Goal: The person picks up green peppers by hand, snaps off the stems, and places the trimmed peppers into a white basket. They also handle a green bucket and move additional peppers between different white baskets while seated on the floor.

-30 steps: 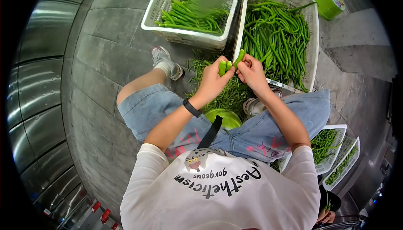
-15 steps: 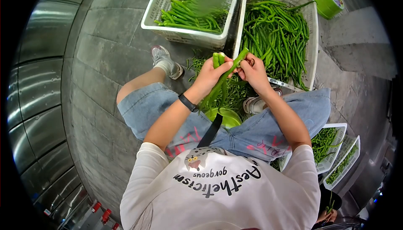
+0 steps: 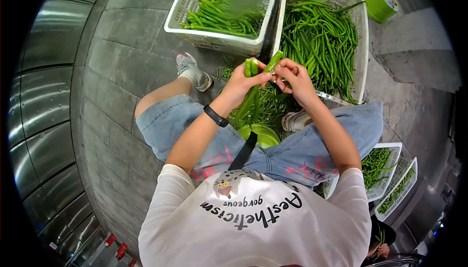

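My left hand (image 3: 245,82) is closed around several long green chili peppers (image 3: 255,103), their pale blunt ends pointing up and their tips hanging down. One of them, a thick pepper (image 3: 274,61), leans to the right above my left thumb. Against its side, my right hand (image 3: 298,81) pinches with thumb and forefinger while its other fingers curl. Exactly what lies in that pinch is partly hidden. Below both hands is a heap of thin green stems (image 3: 268,110), and a lime-green basin (image 3: 265,137) sits between my legs.
A white crate (image 3: 214,35) at top left holds lined-up peppers. Beside it, another white crate (image 3: 363,47) is heaped with peppers. A green round tub (image 3: 378,2) stands at top right. Smaller white baskets (image 3: 396,152) of green peppers are at lower right, near another person's hand (image 3: 380,252).
The thick pepper has shifted slightly left and up and stands a bit steeper. My right hand has turned, its fingers now more visible beside the pepper.
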`<state>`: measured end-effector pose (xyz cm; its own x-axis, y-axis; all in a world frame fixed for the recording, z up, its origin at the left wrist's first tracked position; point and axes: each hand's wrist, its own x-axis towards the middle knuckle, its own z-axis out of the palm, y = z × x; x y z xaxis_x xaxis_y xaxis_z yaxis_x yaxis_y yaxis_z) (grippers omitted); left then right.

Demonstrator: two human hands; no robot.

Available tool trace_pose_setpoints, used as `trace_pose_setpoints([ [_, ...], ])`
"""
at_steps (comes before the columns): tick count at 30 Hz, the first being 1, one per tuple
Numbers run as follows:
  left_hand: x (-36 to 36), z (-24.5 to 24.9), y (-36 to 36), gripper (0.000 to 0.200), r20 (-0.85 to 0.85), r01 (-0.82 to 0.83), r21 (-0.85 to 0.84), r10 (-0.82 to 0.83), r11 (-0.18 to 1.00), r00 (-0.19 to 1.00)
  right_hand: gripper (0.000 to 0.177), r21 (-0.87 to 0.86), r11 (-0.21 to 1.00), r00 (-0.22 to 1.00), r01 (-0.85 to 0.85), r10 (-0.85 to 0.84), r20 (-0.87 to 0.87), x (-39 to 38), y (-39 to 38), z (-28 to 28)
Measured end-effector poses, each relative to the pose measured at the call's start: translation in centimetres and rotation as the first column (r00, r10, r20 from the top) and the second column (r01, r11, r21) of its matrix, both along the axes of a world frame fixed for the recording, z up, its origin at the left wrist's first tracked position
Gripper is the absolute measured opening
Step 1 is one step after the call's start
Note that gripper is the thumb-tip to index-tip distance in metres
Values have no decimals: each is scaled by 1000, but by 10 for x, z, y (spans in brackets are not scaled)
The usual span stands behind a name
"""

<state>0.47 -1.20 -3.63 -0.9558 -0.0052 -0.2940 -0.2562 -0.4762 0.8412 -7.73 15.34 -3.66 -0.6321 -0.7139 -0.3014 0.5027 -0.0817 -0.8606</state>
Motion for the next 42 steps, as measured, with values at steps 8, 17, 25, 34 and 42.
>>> trace_pose_setpoints([
  [8, 0, 5, -5, 14, 55, 11, 222, -24, 975, 998, 10, -85, 996, 996, 26, -19, 82, 6, 2, 8],
  [17, -5, 3, -14, 26, 80, -118, 248, 101, 961, 992, 19, 52, 994, 995, -97, 96, 4, 1, 6, 4],
  [25, -4, -9, -19, 17, 162, -306, 226, 274, 925, 948, 14, 258, 922, 861, -290, 369, -351, 17, 0, -12],
  [34, -3, -1, -14, 24, 200, -243, 121, 217, 962, 956, 17, 249, 959, 951, -131, 193, -243, 25, -9, -10],
  [42, -1, -1, -7, 25, 170, -148, -43, 153, 988, 974, 11, 334, 942, 819, -36, 219, -530, 31, -11, -5],
])
